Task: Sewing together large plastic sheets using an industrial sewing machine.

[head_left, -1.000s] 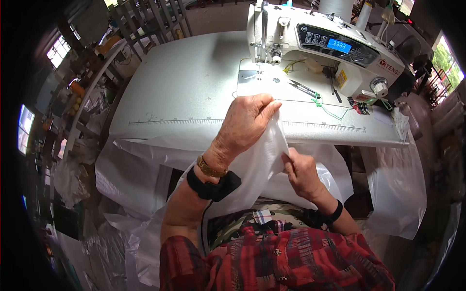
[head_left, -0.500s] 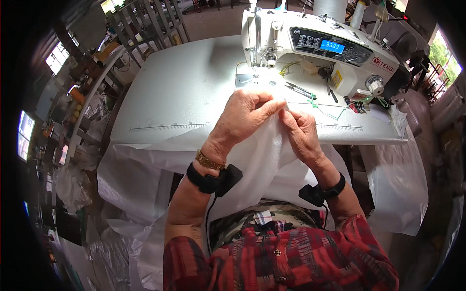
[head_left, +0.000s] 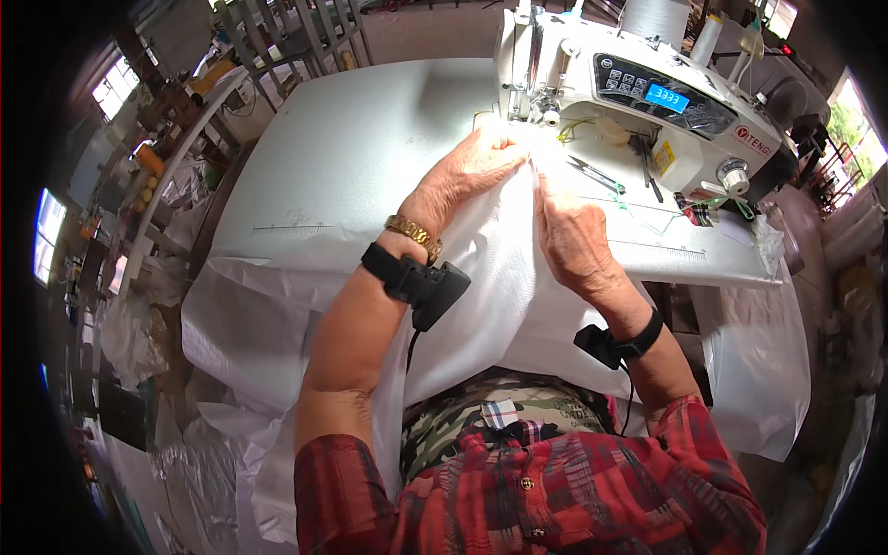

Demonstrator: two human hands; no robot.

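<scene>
White sheet material [head_left: 481, 287] drapes from the table's front edge over my lap, its upper edge gathered between my hands. My left hand [head_left: 472, 166] pinches that edge just in front of the needle area of a white sewing machine [head_left: 564, 65]. Close on the other side of the raised fold, my right hand [head_left: 573, 231] grips the material with its fingers pointing toward the needle. Strong light washes out the fingertips and the spot under the presser foot, so the contact there is hard to see.
Thread snips [head_left: 597, 176] with a green cord lie right of my hands, beside a dark slim tool [head_left: 646, 168]. Thread cones [head_left: 655, 20] stand behind the machine. A slatted chair [head_left: 296, 42] is beyond the table [head_left: 370, 111]; clear plastic [head_left: 199, 472] hangs at left.
Both hands have moved forward to the needle area, carrying the edge of the white sheet along. My right hand has turned so its fingers point ahead. The view has shifted slightly.
</scene>
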